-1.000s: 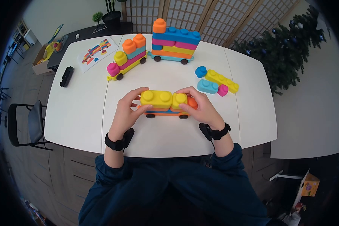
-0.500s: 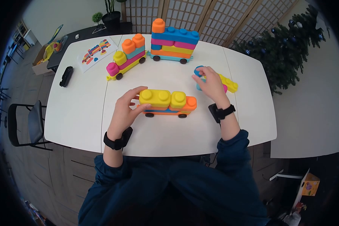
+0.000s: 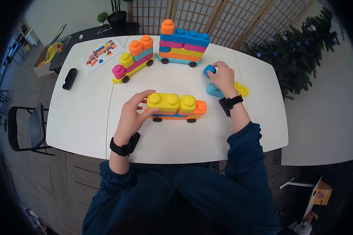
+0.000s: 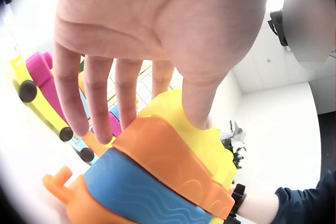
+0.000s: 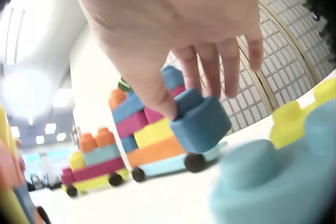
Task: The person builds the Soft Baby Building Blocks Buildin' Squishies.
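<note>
My left hand (image 3: 130, 114) holds the near-left end of a wheeled block wagon (image 3: 172, 115), thumb on the front and fingers behind. On its top sit a long yellow block (image 3: 163, 102) and a short yellow block (image 3: 187, 103); orange and blue blocks (image 4: 142, 187) show below them. Beyond the wagon to the right, my right hand (image 3: 226, 80) pinches a small blue block (image 5: 202, 127) by its stud between thumb and fingers; it looks tilted. A light blue block (image 3: 214, 90) lies just under this hand, and a long yellow block (image 3: 242, 90) is partly covered by it.
Two more block wagons stand at the back: a yellow-based one (image 3: 136, 70) and a taller, light-blue-based one (image 3: 180, 59). A printed picture sheet (image 3: 102, 56) and a black case (image 3: 69, 79) lie on the table's left side.
My right hand has left the wagon's short yellow block, reached to the loose blocks at the right and taken the small blue block. The left hand stays on the wagon.
</note>
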The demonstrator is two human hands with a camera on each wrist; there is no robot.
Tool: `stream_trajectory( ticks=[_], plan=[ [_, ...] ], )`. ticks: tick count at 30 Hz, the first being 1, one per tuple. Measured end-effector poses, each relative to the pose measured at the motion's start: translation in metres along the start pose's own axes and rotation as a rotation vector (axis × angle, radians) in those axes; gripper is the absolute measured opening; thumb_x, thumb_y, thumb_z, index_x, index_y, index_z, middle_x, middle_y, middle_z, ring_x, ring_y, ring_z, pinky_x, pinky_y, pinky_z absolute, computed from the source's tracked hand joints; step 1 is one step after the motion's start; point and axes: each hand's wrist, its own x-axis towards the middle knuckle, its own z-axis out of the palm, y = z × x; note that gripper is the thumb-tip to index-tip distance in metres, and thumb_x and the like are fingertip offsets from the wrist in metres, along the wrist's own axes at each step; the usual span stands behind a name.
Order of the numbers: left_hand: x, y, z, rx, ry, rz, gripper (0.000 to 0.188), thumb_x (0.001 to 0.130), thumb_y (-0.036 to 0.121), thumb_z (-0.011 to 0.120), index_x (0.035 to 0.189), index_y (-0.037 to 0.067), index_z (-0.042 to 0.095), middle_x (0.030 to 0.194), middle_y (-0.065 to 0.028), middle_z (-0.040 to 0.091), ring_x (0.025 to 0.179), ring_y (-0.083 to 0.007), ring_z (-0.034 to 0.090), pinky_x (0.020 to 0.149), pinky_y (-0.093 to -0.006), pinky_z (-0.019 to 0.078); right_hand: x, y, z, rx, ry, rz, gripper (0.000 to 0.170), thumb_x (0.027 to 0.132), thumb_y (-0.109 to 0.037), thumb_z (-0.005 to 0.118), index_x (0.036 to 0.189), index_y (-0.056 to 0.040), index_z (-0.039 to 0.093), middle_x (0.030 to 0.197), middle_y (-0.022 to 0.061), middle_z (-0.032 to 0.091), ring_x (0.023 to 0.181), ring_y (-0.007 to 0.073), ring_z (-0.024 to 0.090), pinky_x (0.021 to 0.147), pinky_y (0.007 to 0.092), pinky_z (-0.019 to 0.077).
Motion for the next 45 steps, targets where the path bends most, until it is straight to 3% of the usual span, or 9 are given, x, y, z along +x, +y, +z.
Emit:
stream_trajectory(
  ticks=[1, 3, 6, 12, 15, 17, 26, 38, 45],
  plan=[
    [0.0, 0.0, 0.0, -0.002, 0.002, 0.0, 0.054, 0.084, 0.022, 0.084, 0.133, 0.012, 0.065, 0.128, -0.005, 0.07, 0.108, -0.0209, 0.067, 0.088, -0.0348, 0.0544, -0.003, -0.004, -0.008, -0.001, -0.001, 0.0, 0.03, 0.085, -0.025, 0.079, 0.107, -0.0074, 0.069, 0.107, 0.0083, 0.07, 0.103, 0.0266, 0.067, 0.09, 0.0428, 0.0455],
    [0.0, 0.0, 0.001, -0.008, 0.001, -0.002, 0.054, 0.084, 0.022, 0.084, 0.133, 0.012, 0.065, 0.128, -0.005, 0.07, 0.108, -0.0208, 0.067, 0.088, -0.0346, 0.0544, -0.014, -0.011, -0.029, 0.659, -0.062, -0.042, 0.03, 0.083, -0.016, 0.078, 0.108, -0.0066, 0.066, 0.107, 0.0071, 0.072, 0.102, 0.0215, 0.069, 0.09, 0.0366, 0.0502],
    [0.002, 0.0, 0.001, -0.001, 0.01, -0.009, 0.054, 0.084, 0.022, 0.084, 0.134, 0.012, 0.065, 0.127, -0.0049, 0.07, 0.107, -0.0205, 0.067, 0.087, -0.0343, 0.0546, -0.046, -0.022, -0.052, 0.895, -0.209, -0.071, 0.03, 0.08, -0.01, 0.077, 0.108, -0.0057, 0.066, 0.106, 0.0065, 0.073, 0.099, 0.0165, 0.069, 0.087, 0.0307, 0.0532],
    [0.001, -0.005, 0.003, -0.019, 0.039, 0.039, 0.055, 0.083, 0.026, 0.085, 0.133, 0.015, 0.065, 0.125, -0.0057, 0.071, 0.102, -0.0214, 0.068, 0.082, -0.0335, 0.0547, -0.091, -0.039, -0.075, 0.823, -0.275, -0.208, 0.028, 0.081, -0.007, 0.075, 0.109, -0.0057, 0.07, 0.108, 0.0042, 0.072, 0.1, 0.015, 0.067, 0.086, 0.0293, 0.0537],
    [0.001, -0.004, 0.003, -0.028, 0.031, 0.018, 0.055, 0.083, 0.026, 0.085, 0.133, 0.015, 0.065, 0.126, -0.0058, 0.07, 0.102, -0.0213, 0.068, 0.083, -0.0335, 0.0547, -0.102, -0.047, -0.069, 0.865, -0.33, -0.184, 0.029, 0.083, -0.007, 0.075, 0.112, -0.0048, 0.07, 0.113, 0.0055, 0.071, 0.104, 0.0168, 0.067, 0.09, 0.0305, 0.0529],
    [0.001, -0.005, 0.002, -0.042, 0.033, 0.002, 0.055, 0.083, 0.025, 0.085, 0.133, 0.014, 0.065, 0.125, -0.0059, 0.07, 0.103, -0.0216, 0.068, 0.082, -0.0331, 0.0554, -0.106, -0.045, -0.057, 0.902, -0.263, -0.262, 0.032, 0.086, -0.007, 0.075, 0.117, -0.0038, 0.067, 0.117, 0.0065, 0.07, 0.108, 0.0183, 0.065, 0.098, 0.032, 0.0504],
    [0.002, -0.004, 0.002, -0.114, 0.018, 0.012, 0.054, 0.084, 0.017, 0.084, 0.134, 0.011, 0.064, 0.125, -0.008, 0.069, 0.105, -0.0227, 0.067, 0.08, -0.0319, 0.0613, -0.118, -0.04, -0.038, 1.059, -0.333, -0.176, 0.038, 0.097, -0.011, 0.068, 0.132, -0.0041, 0.058, 0.123, 0.0086, 0.067, 0.113, 0.0195, 0.062, 0.104, 0.0341, 0.0467],
    [0.004, -0.008, 0.0, -0.076, 0.013, 0.088, 0.055, 0.083, 0.014, 0.084, 0.133, 0.006, 0.063, 0.125, -0.0118, 0.069, 0.108, -0.0257, 0.067, 0.08, -0.0322, 0.0633, -0.12, -0.041, -0.033, 1.075, -0.326, -0.159, 0.038, 0.098, -0.013, 0.067, 0.133, -0.0044, 0.056, 0.124, 0.0084, 0.065, 0.115, 0.0201, 0.062, 0.104, 0.034, 0.0464],
    [0.002, -0.002, 0.001, -0.124, 0.008, 0.033, 0.054, 0.084, 0.012, 0.083, 0.134, 0.005, 0.063, 0.127, -0.0127, 0.068, 0.11, -0.0263, 0.067, 0.081, -0.0329, 0.0634, -0.12, -0.039, -0.031, 1.09, -0.312, -0.175, 0.038, 0.098, -0.013, 0.067, 0.134, -0.0046, 0.056, 0.125, 0.0087, 0.066, 0.114, 0.0202, 0.062, 0.104, 0.0341, 0.0469]
  ],
)
